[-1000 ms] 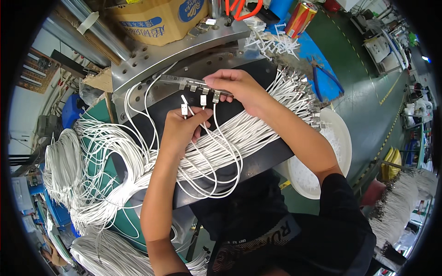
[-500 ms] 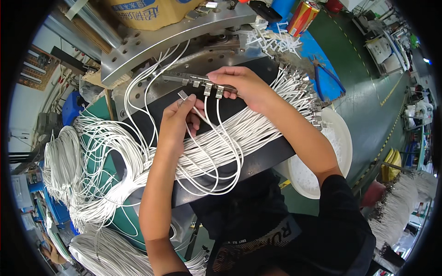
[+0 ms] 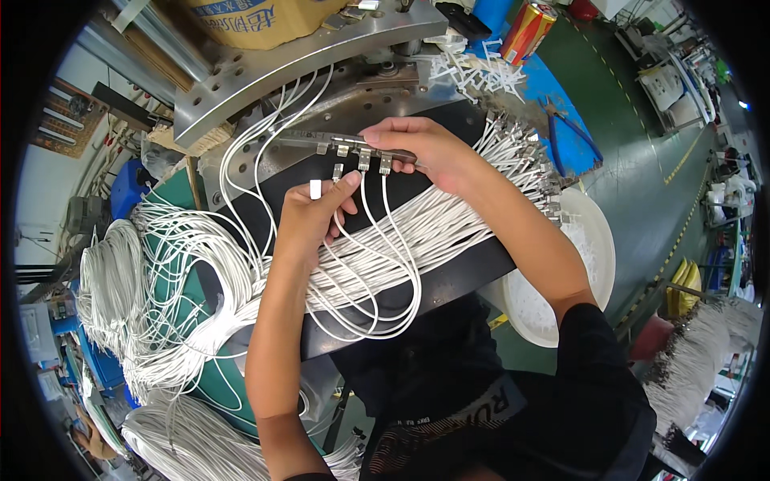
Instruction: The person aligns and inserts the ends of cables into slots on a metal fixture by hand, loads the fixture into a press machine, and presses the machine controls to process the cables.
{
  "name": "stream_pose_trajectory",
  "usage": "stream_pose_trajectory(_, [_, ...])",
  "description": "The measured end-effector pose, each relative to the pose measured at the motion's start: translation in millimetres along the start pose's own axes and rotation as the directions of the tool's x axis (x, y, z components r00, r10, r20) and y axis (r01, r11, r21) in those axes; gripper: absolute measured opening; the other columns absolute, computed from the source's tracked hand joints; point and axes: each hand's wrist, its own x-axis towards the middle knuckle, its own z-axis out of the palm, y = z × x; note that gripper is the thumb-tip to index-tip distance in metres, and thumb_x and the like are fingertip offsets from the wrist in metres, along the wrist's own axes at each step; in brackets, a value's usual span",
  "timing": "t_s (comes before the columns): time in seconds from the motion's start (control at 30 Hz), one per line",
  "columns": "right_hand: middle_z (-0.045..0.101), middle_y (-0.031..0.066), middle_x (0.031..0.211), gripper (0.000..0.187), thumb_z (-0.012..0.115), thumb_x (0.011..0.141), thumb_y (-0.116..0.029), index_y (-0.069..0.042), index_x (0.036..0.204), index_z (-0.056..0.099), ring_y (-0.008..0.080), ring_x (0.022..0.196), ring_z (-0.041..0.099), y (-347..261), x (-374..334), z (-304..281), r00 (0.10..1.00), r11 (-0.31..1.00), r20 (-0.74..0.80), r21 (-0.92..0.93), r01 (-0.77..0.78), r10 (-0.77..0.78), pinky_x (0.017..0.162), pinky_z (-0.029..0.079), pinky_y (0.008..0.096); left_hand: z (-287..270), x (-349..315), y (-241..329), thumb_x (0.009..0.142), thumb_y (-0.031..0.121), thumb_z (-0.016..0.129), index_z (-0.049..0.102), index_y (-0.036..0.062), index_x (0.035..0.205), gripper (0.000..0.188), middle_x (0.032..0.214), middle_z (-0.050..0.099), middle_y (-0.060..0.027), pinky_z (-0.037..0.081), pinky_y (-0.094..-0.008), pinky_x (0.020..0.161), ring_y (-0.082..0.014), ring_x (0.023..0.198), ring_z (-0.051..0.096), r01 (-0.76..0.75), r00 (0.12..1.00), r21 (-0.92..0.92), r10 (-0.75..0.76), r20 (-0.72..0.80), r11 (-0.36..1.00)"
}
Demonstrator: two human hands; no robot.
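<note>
Over white cables (image 3: 433, 220), the right hand (image 3: 425, 151) grips a strip (image 3: 333, 139) near one end, seemingly leaving room; the left hand (image 3: 309, 212), fingertips closed, holds a plug (image 3: 338, 171).

We log print in four places. Far left, the cardboard box (image 3: 265, 34) carries characters in two styles: pale ones on a blue panel, cut by the view's upper edge, and larger blue-outlined ones below. Nearest us, the dark shirt (image 3: 449, 445) bears large block letters, slanting across the chest and partly lost in folds, with a row of small pale lettering to their left. On the flat bar (image 3: 293, 142) in our right hand (image 3: 433, 152), we note small dark marks, too fine to read. Far right, the red can (image 3: 527, 36) shows yellow-and-pale print, illegible to us.
</note>
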Motion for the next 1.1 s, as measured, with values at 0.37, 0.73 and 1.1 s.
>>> stream_pose_trajectory(0.37, [0.064,-0.0042,0.081,0.025,0.068,0.088,-0.023,-0.007,0.107,0.069,0.0034,0.066,0.051,-1.6,-2.4,1.5,0.997,0.999,-0.06,0.018,-0.037,0.038,0.057,0.039,0.0185,3.2,0.0,-1.7,0.092,0.037,0.062,0.064,0.0069,0.072,0.037,0.056,0.054,0.0013,0.032,-0.021,0.04,-0.0074,0.046,0.048,-0.027,0.999,-0.221,0.036,0.037,0.975])
stream_pose_trajectory(0.73, [0.063,-0.0042,0.082,0.02,0.069,0.086,-0.021,-0.009,0.101,0.07,0.0041,0.064,0.049,-0.7,0.3,-4.6,0.997,0.998,0.078,-0.06,-0.019,0.024,0.055,0.037,0.0179,-1.7,0.3,4.8,0.093,0.037,0.06,0.061,0.0083,0.068,0.038,0.054,0.051,0.0013,0.027,-0.0211,0.041,-0.0061,0.045,0.043,-0.002,0.994,-0.133,0.017,0.111,0.991])
stream_pose_trajectory(1.1, [0.063,-0.0047,0.082,0.021,0.068,0.087,-0.021,-0.008,0.104,0.069,0.0029,0.062,0.047,-0.9,1.0,-2.6,0.998,0.997,0.06,-0.08,0.002,0.003,0.054,0.035,0.0178,-2.7,1.6,1.7,0.094,0.039,0.059,0.064,0.0064,0.071,0.04,0.056,0.052,0.0008,0.026,-0.0202,0.042,-0.0067,0.046,0.042,0.002,0.986,-0.089,0.012,0.165,0.996])
